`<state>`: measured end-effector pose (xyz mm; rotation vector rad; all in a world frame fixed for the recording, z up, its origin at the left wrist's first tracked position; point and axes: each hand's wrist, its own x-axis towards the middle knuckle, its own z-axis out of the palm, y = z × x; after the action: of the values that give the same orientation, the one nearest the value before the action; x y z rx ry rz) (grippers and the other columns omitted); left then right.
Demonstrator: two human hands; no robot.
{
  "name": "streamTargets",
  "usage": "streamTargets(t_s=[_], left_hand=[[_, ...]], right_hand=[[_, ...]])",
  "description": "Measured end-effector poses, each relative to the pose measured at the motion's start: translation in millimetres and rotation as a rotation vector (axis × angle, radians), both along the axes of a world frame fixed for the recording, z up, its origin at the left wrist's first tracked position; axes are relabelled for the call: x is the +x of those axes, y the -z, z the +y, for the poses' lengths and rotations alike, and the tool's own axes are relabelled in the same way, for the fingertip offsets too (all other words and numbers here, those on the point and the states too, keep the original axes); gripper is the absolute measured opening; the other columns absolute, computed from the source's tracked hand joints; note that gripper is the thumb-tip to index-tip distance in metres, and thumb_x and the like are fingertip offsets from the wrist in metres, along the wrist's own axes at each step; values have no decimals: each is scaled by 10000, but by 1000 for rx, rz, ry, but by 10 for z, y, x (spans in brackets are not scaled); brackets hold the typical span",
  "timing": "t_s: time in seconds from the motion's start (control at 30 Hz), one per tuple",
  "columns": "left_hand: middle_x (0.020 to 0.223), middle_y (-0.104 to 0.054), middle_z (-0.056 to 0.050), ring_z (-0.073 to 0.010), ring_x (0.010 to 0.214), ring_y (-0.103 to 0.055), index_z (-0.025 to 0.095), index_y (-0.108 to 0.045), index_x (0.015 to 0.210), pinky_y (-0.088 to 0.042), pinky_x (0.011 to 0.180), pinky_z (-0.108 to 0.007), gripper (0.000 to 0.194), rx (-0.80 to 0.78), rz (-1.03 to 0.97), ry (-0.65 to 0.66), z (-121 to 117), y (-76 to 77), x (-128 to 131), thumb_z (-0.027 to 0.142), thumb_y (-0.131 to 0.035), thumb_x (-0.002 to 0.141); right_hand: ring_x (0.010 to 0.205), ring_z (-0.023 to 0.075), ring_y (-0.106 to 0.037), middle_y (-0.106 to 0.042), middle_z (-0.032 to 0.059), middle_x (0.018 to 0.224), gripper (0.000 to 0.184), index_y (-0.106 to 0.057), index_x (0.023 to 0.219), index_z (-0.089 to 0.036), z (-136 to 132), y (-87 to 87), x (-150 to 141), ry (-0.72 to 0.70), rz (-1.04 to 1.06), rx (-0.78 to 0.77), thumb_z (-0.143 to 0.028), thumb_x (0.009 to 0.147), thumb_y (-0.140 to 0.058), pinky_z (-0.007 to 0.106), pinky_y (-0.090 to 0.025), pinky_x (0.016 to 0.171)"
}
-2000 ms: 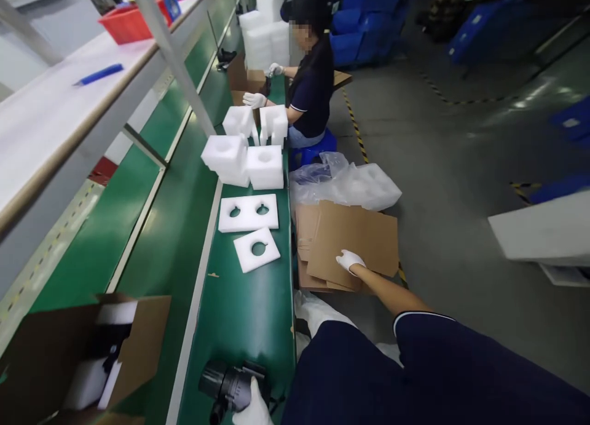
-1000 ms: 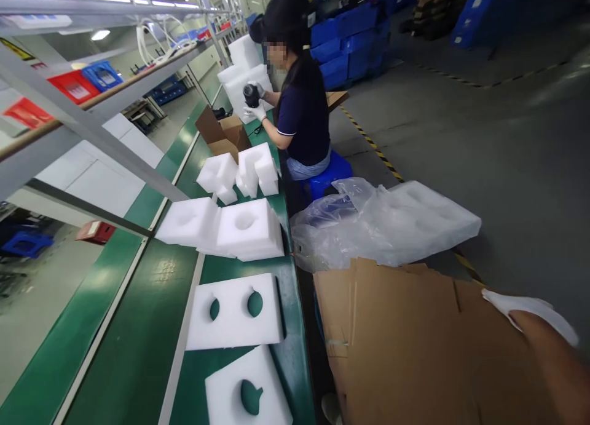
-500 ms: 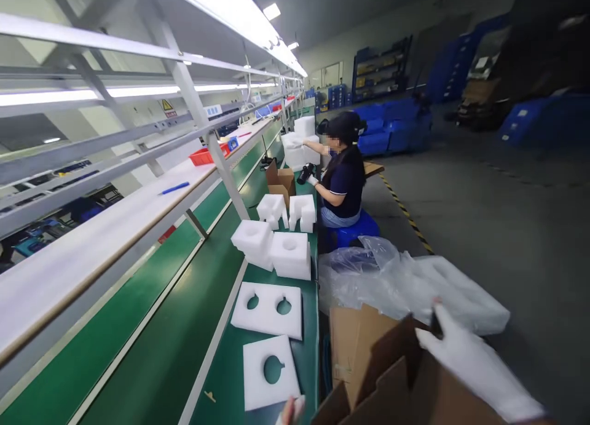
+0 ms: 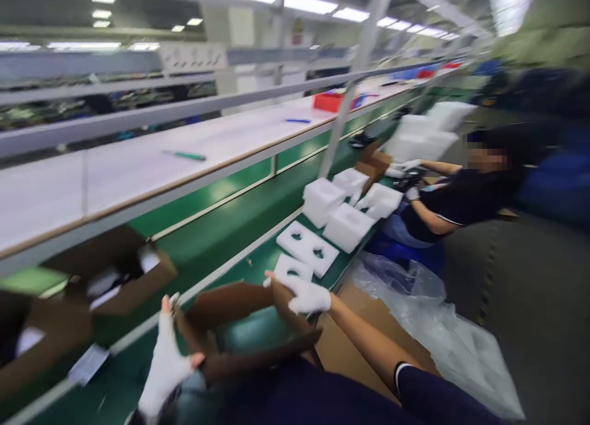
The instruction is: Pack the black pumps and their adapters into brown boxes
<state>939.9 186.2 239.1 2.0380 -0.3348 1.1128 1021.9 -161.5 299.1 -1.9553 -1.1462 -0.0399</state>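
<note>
Between my hands is a brown cardboard box (image 4: 242, 293), its flaps spread and the green bench showing through it. My left hand (image 4: 166, 360), in a white glove with bare fingertips, grips its left side. The gloved right hand (image 4: 304, 294) holds the right-hand wall from above. Just past the box lie a white foam sheet with one hole (image 4: 291, 266) and a longer foam sheet with two holes (image 4: 306, 246). Thick white foam blocks (image 4: 348, 225) stand farther along the bench.
Packed open cartons (image 4: 124, 277) sit on the left, with a small clear bag (image 4: 89, 363) nearby. A co-worker (image 4: 442, 203) handles a dark object farther down the bench. Flat cardboard (image 4: 364, 333) and a plastic-wrapped bundle (image 4: 442, 326) lie to the right. A shelf (image 4: 249, 130) runs above.
My view has swung left. The box has come from low at the right onto the bench side, and both hands now hold it. The co-worker's hands have come together.
</note>
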Motion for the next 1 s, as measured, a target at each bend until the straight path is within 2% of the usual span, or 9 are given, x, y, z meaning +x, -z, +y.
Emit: streamTargets(t_s=[0.07, 0.2, 0.37, 0.43, 0.57, 0.67, 0.83, 0.93, 1.0], left_hand=[[1538, -248, -116, -397, 1394, -256, 308, -100, 1503, -253, 1123, -582, 1194, -112, 56, -17, 4, 156, -206, 771, -652, 552], [1422, -417, -135, -323, 1304, -425, 263, -116, 1501, -324, 1094, -507, 1023, -227, 106, -79, -18, 230, -230, 563, -681, 703], [1332, -481, -107, -288, 1266, -451, 254, -238, 1470, -307, 1099, -472, 850, -335, 68, -79, 66, 248, -117, 508, -631, 760], [1339, -471, -101, -292, 1277, -432, 256, -307, 1439, -306, 1097, -464, 794, -343, 70, -70, 85, 218, -47, 513, -626, 758], [1253, -512, -93, -277, 1190, -489, 248, -355, 1404, -354, 1052, -436, 776, -332, 70, 11, 54, 106, 94, 551, -628, 745], [1163, -530, -82, -254, 1094, -522, 236, -398, 1376, -381, 1009, -409, 781, -415, 28, -9, 41, 86, 136, 610, -626, 729], [961, -571, -69, -227, 915, -566, 198, -532, 1253, -463, 839, -353, 886, -685, -44, 96, 123, 193, 159, 846, -453, 655], [772, -579, -40, -183, 744, -573, 190, -635, 969, -477, 718, -319, 698, -879, -42, 135, 175, 195, 246, 785, -326, 778], [727, -593, -34, -180, 726, -583, 181, -635, 854, -476, 727, -318, 572, -877, 3, 137, 176, 154, 337, 708, -418, 803]], right_hand=[[1251, 289, -481, -436, 121, 1436, 777, -250, 1488, -181, 294, 47, 171, 26, 185, 227, -488, 811, -475, 415, -390, 1034], [1231, 277, -509, -430, 182, 1416, 754, -111, 1508, -140, 663, 178, 323, 82, 403, 532, -596, 908, -123, 431, -454, 951], [1305, 296, -422, -423, 161, 1418, 775, -245, 1464, -169, 706, 140, 39, 286, 19, 620, -651, 888, -56, 494, -371, 1041], [1322, 308, -390, -444, 137, 1406, 670, -348, 1423, -206, 787, 18, -154, 263, -311, 445, -616, 899, -267, 505, -316, 1078], [1150, 299, -537, -639, 135, 1165, 513, -534, 1289, -217, 1278, -261, -413, -227, -705, -317, -514, 874, -479, 473, -364, 997], [912, 285, -639, -703, 150, 929, 500, -629, 1147, -156, 1703, -361, -377, -179, -734, -671, -522, 927, -369, 419, -427, 836], [876, 271, -663, -721, 118, 953, 548, -703, 1011, -214, 2021, -326, -110, -13, -556, -924, -560, 934, -284, 339, -440, 731], [909, 272, -663, -712, 131, 1016, 581, -716, 1018, -188, 1999, -250, 39, 7, -383, -977, -543, 939, -263, 343, -451, 739], [930, 274, -661, -700, 147, 1056, 573, -716, 1024, -160, 1935, -191, 104, 49, -278, -1008, -508, 945, -267, 348, -456, 747]])
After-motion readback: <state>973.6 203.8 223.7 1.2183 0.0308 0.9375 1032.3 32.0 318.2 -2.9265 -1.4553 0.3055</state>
